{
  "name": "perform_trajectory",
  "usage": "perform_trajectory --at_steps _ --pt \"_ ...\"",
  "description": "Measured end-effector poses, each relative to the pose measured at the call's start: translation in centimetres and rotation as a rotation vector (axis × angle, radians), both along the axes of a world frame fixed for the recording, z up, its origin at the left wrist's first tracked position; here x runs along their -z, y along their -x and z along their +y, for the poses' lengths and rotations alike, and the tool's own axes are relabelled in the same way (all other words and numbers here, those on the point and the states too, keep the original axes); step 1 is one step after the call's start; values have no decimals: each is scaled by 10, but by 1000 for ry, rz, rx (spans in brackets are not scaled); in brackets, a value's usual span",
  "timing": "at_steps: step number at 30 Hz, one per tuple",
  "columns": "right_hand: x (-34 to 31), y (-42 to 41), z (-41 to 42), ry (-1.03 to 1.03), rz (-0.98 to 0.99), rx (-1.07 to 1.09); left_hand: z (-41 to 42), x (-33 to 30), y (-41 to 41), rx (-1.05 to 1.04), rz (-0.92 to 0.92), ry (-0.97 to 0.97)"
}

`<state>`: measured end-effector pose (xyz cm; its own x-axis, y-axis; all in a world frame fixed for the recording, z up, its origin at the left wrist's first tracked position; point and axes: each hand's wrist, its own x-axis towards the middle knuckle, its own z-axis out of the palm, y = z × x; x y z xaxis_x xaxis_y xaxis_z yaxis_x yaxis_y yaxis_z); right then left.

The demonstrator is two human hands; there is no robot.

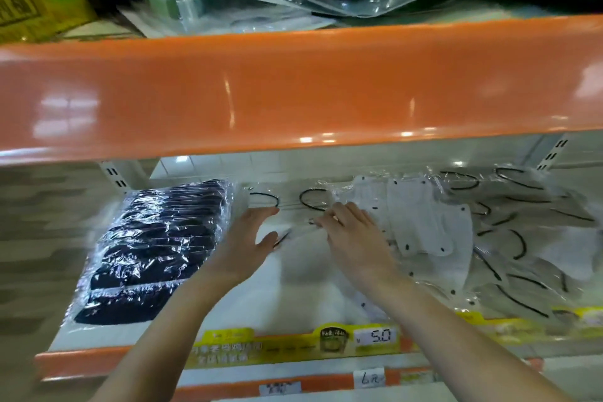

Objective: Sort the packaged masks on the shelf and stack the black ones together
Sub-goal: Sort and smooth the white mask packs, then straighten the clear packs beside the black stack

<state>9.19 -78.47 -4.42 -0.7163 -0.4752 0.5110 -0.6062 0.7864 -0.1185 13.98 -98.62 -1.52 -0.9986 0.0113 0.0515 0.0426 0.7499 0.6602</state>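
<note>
Black masks (156, 248) stacked just left of left hand (248, 238) fingers (266, 211).

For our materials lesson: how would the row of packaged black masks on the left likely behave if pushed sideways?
The black masks would probably slide easily, since their clear wrappers look glossy. The overlapped row may fan apart rather than move together. Likely light and floppy, as the packs look thin.

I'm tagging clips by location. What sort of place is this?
Most likely a shop aisle: an orange-edged shelf, a price tag on its front strip, and bagged black masks laid out like stock.
</note>
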Motion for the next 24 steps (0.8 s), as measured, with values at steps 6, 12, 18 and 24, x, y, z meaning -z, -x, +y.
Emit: perform_trajectory --at_steps 6,12,18,24 --pt "-3 14 -35 202 -10 65 2 -9 17 32 321 190" --pt "23 16 -50 -16 -301 180 8 38 33 100 240 401" --pt "35 8 -47 54 -414 196 16 70 26 27 171 460" --pt "36 17 -53 40 -379 197 7 63 31 -45 216 509"
